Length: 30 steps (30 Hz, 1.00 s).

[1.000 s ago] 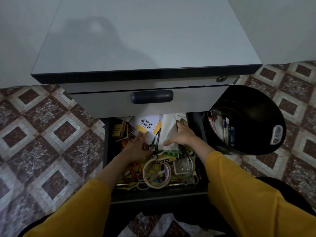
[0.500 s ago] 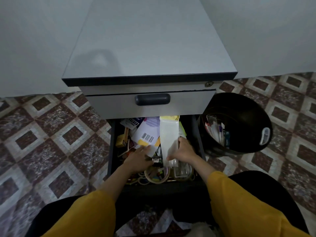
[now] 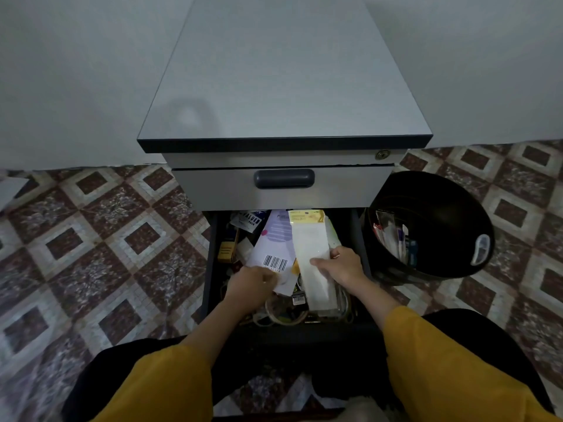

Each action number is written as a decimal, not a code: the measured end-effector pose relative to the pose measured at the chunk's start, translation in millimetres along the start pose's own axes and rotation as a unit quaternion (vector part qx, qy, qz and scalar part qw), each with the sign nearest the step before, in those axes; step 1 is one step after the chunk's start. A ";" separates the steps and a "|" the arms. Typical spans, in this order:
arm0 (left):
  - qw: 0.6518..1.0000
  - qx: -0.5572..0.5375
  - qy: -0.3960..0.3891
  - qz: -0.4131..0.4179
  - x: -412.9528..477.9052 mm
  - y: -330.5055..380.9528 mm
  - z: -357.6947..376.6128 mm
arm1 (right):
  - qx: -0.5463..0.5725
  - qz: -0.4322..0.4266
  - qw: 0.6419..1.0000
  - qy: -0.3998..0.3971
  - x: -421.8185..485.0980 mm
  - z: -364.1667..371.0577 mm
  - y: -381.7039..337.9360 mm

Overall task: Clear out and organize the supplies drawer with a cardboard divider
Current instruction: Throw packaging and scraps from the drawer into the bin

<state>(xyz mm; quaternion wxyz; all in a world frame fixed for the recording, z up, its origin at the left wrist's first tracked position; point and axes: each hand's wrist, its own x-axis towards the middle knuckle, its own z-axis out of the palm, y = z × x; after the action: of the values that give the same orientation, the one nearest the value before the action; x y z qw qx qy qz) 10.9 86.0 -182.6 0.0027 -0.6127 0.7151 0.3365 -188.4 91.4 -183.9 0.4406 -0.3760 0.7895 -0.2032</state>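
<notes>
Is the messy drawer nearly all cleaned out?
Not nearly. Some packets lie in the black bin. The left hand pinches a barcoded paper, the right hand grips a long white packet. The drawer holds tape rolls and other clutter, and no cardboard divider shows.

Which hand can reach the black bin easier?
Probably right. The right hand grips the long white packet beside the black bin; the left hand, holding the barcode packet, sits farther away.
</notes>
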 end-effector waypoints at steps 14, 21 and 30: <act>0.992 -0.076 0.063 -0.079 54.6 -11.0 9.7 | 0.081 0.022 0.996 -0.042 11.5 5.2 -0.5; 0.986 -0.080 -0.027 -0.144 69.6 -14.6 6.6 | 0.106 0.030 0.993 -0.044 15.8 0.9 1.0; 0.980 -0.112 -0.067 -0.151 62.7 -13.4 8.0 | 0.168 0.055 0.984 -0.017 16.8 -14.0 7.6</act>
<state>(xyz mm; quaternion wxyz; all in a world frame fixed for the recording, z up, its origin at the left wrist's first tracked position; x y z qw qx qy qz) 3.8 34.6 -221.2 0.0329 -0.6860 0.5706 0.4502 -208.9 83.2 -190.6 0.5213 -0.2557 0.7560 -0.3022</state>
